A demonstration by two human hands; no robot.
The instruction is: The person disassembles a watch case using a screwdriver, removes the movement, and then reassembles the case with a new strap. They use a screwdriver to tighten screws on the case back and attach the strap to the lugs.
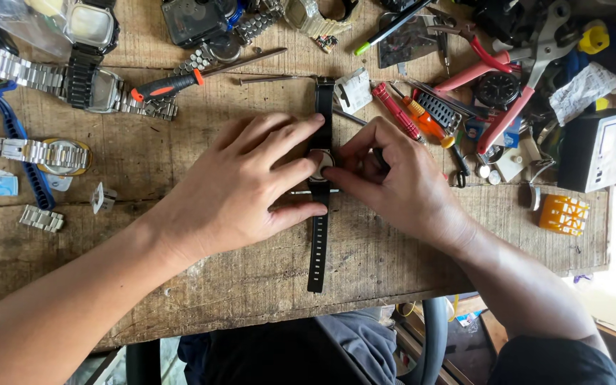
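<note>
Both my hands are pinched in on the watch (320,165) right now. My left hand (240,187) has fingertips pressed on the case from its side and down on the strap below it, my right hand (393,178) closes on it from the other side, thumb on the case. So the case sits dead centre between both grips, neither hand nearer. The black strap runs straight away from me, long axis square to the near edge of the wooden bench (180,285), one end almost at that edge, the other pointing at the far clutter. An orange-handled screwdriver (169,85) lies toward the far left.
</note>
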